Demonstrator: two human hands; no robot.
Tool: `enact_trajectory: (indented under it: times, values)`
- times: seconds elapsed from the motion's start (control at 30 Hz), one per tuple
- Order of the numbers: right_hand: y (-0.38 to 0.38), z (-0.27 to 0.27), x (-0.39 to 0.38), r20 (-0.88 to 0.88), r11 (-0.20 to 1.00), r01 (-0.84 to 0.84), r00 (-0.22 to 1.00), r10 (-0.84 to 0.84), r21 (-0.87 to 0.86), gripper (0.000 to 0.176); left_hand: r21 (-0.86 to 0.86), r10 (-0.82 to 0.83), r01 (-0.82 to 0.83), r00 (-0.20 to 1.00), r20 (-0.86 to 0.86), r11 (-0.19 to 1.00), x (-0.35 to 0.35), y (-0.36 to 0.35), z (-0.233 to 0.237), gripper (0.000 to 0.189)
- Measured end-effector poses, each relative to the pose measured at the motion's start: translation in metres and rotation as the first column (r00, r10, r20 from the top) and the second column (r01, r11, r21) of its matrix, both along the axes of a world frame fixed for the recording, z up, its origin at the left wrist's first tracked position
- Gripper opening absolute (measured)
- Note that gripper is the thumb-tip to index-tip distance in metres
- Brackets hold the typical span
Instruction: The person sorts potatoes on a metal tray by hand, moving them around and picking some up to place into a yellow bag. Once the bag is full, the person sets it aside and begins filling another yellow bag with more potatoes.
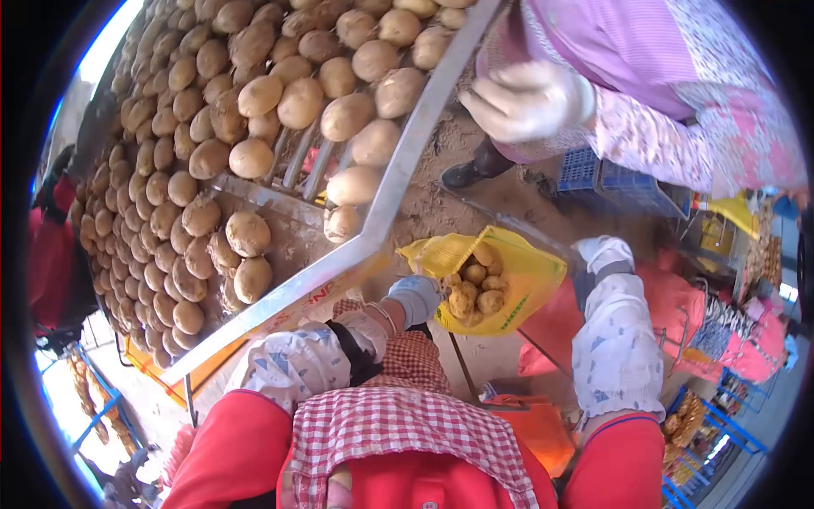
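L hand (415,297) gripped the near rim of the bag (530,267), which hung just below the worktop (398,170) edge w/ spuds (475,293) inside, R hand (602,254) at the far rim, grip unclear; best bet was mouth stretched wide & snug under that edge.

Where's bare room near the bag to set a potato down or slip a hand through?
Free: chute floor between potatoes and rail; dirt between rail and bag. Crowded: the pile above, and bag mouth by left hand.
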State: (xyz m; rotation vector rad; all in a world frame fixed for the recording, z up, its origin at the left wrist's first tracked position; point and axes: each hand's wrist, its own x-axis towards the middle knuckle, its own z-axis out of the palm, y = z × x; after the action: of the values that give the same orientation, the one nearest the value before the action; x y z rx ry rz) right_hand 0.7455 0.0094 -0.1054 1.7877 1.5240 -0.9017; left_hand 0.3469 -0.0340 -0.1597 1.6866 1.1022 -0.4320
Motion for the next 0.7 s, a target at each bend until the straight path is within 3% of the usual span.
enact_trajectory:
  times: [0.07, 0.13, 0.17, 0.2, 0.23, 0.27, 0.33, 0.37, 0.4, 0.43, 0.47, 0.5, 0.53, 0.6, 0.63, 0.67, 0.7]
  values:
    - [-0.008, -0.009, -0.021, 0.427, 0.972, -0.131, 0.881, 0.205, -0.195, 0.038, -0.010, 0.010, -0.010, 0.999, 0.045, 1.000, -0.004, -0.007, 0.000, 0.042]
    - [-0.034, 0.000, -0.017, 0.203, 0.973, -0.210, 0.953, 0.226, -0.095, 0.034, -0.061, 0.150, -0.147, 0.987, 0.052, 0.987, -0.011, -0.012, 0.001, 0.042]
    - [-0.034, 0.013, -0.031, 0.155, 0.969, 0.233, 0.964, -0.218, -0.084, 0.034, -0.112, 0.250, -0.243, 0.967, 0.053, 0.963, -0.015, -0.017, 0.003, 0.042]
    - [-0.035, 0.028, -0.043, 0.116, 0.770, 0.633, 0.774, -0.623, -0.088, 0.035, -0.126, 0.259, -0.250, 0.964, 0.054, 0.960, -0.015, -0.018, 0.005, 0.042]
    - [-0.058, 0.014, -0.036, -0.114, 0.458, 0.889, 0.458, -0.882, 0.031, 0.040, -0.182, 0.281, -0.267, 0.958, 0.055, 0.946, -0.013, -0.014, 0.007, 0.045]
    - [-0.094, -0.025, 0.004, -0.443, 0.588, 0.786, 0.603, -0.663, 0.190, 0.036, -0.233, 0.311, -0.291, 0.949, 0.053, 0.928, -0.011, -0.012, 0.007, 0.047]
    - [-0.091, -0.011, -0.031, -0.495, 0.258, 0.904, 0.406, -0.768, 0.340, 0.043, -0.198, 0.293, -0.272, 0.953, 0.081, 0.942, -0.009, -0.017, -0.003, 0.045]
    - [-0.094, -0.022, -0.020, -0.497, 0.275, 0.902, 0.415, -0.762, 0.332, 0.043, -0.190, 0.333, -0.313, 0.939, 0.084, 0.931, -0.009, -0.019, -0.005, 0.045]
    - [-0.097, -0.034, -0.010, -0.514, 0.181, 0.829, 0.482, -0.710, 0.529, 0.040, -0.182, 0.367, -0.347, 0.926, 0.088, 0.920, -0.008, -0.022, -0.005, 0.044]
    - [-0.100, -0.047, 0.006, -0.512, 0.061, 0.717, 0.552, -0.658, 0.694, 0.037, -0.181, 0.376, -0.357, 0.923, 0.082, 0.916, -0.009, -0.022, -0.002, 0.044]
    - [-0.072, 0.018, -0.029, -0.763, -0.216, 0.806, 0.383, -0.521, 0.551, 0.034, -0.175, 0.378, -0.358, 0.920, 0.103, 0.917, -0.011, -0.020, 0.004, 0.044]
    - [-0.071, 0.021, 0.011, -0.852, -0.370, 0.801, 0.303, -0.427, 0.471, 0.032, -0.170, 0.380, -0.358, 0.917, 0.120, 0.918, -0.013, -0.023, 0.008, 0.045]
    - [-0.073, 0.035, -0.003, -0.758, -0.254, 0.737, 0.497, -0.423, 0.626, 0.033, -0.166, 0.371, -0.351, 0.922, 0.113, 0.922, -0.014, -0.029, 0.001, 0.045]
    - [-0.101, 0.020, 0.004, -0.805, -0.280, 0.770, 0.463, -0.372, 0.573, 0.041, -0.205, 0.465, -0.456, 0.885, -0.007, 0.866, -0.008, -0.035, -0.020, 0.044]
    - [-0.122, 0.022, -0.011, -0.708, -0.117, 0.734, 0.580, -0.403, 0.669, 0.046, -0.241, 0.428, -0.430, 0.902, -0.061, 0.870, -0.007, -0.023, 0.007, 0.041]
    - [-0.147, 0.023, -0.021, -0.594, 0.057, 0.669, 0.692, -0.409, 0.741, 0.051, -0.239, 0.435, -0.436, 0.898, -0.059, 0.868, -0.005, -0.032, -0.010, 0.041]
    - [-0.170, 0.010, -0.033, -0.523, 0.211, 0.626, 0.758, -0.390, 0.751, 0.053, -0.068, 0.399, -0.393, 0.901, 0.170, 0.917, -0.003, -0.050, -0.045, 0.038]
